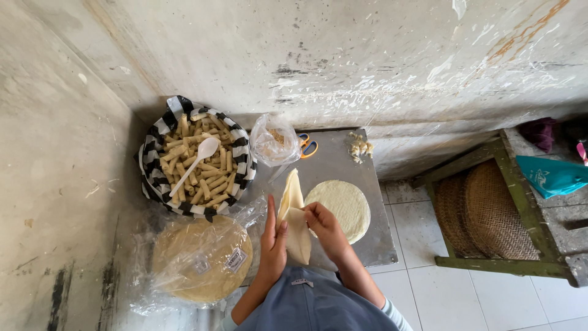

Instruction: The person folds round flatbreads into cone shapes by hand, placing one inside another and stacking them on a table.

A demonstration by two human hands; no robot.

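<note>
Wrapper sheet (294, 214): pale, thin, folded into a long pointed shape; held up between my two hands above the near edge of the metal tray (334, 160), its tip pointing away from me.
Left hand (273, 242): I hold it upright, palm turned toward the sheet, fingers straight and together; it lies flat against the sheet's left side, thumb side hidden behind the sheet.
Right hand (324, 225): I have the fingers curled and pinched onto the sheet's right edge about midway along it; wrist bent inward, forearm running back toward my body.
Forearms: both rise from my blue garment (315, 306) at the bottom of the view and converge on the sheet.
Wrapper stack (343, 207): round, white, lying flat on the tray, just right of my right hand.
Bagged wrappers (202, 257): a round, tan pile in clear plastic, left of my left hand, near the floor.
Basket (150, 160): black-and-white striped lining, full of small rolled sticks (208, 175); a white spoon (196, 162) rests across them.
Plastic bag (274, 140): clear, bunched, at the tray's far left corner.
Scissors (308, 144): orange and blue handles, just beside that bag.
Crumbs (360, 147): pale bits at the tray's far right corner.
Wooden frame (490, 214): green-edged, holding woven round trays, well apart to the right.
</note>
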